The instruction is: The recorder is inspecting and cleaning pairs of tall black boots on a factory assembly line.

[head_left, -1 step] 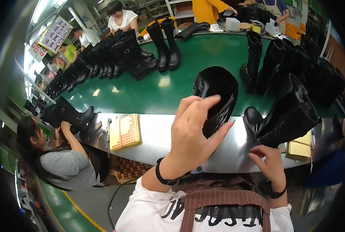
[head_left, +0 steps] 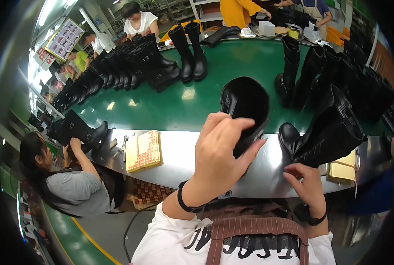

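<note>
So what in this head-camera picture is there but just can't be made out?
- Lower part of the black boot: covered by the left hand, whose fingers wrap around it.
- What the right hand touches at the metal counter edge: fingertips curl out of sight.
- Markings on the yellow sheet: too small.
- Boots at the right edge: lost in dark, bent fisheye rim.
</note>
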`<action>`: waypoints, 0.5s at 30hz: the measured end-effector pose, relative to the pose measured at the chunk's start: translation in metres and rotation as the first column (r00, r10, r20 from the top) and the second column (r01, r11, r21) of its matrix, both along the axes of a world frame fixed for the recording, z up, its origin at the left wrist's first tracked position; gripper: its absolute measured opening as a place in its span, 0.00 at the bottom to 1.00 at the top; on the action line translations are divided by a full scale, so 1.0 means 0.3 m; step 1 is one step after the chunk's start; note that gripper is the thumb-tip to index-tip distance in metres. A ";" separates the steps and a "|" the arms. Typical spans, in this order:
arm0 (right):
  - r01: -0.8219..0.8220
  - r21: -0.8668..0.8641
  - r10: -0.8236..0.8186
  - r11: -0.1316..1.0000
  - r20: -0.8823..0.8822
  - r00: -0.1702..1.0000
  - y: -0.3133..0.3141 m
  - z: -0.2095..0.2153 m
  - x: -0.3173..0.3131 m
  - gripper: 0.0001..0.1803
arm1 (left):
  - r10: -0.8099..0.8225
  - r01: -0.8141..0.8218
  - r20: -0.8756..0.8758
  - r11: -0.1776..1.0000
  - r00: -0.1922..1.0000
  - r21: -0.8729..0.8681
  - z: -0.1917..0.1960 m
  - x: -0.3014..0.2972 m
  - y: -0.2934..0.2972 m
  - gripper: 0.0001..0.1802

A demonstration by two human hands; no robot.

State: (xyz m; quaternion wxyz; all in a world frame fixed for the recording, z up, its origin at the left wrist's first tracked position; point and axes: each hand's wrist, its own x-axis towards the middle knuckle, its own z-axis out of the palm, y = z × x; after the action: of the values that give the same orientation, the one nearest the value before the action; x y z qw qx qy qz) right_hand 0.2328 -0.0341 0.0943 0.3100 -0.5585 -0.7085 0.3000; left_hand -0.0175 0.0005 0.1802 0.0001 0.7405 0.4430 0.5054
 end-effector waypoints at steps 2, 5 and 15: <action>0.016 0.065 -0.008 0.998 -0.121 0.993 0.028 0.014 -0.042 0.15 | -0.053 0.056 -0.068 0.998 0.996 0.031 0.027 -0.006 -0.019 0.19; -0.016 0.150 0.054 0.988 -0.253 0.966 0.088 0.057 -0.066 0.25 | -0.137 0.136 -0.119 0.991 0.983 -0.016 0.035 -0.007 -0.065 0.18; -0.136 0.293 0.241 0.946 -0.359 0.902 0.175 0.140 -0.199 0.31 | -0.341 0.324 -0.158 0.938 0.926 -0.126 0.032 -0.033 -0.153 0.13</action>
State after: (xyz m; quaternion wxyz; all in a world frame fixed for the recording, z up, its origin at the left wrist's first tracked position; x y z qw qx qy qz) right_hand 0.1730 0.0184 0.1364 0.4847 -0.3702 -0.7168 0.3379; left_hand -0.0275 -0.0453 0.1899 0.0827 0.8462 0.3334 0.4075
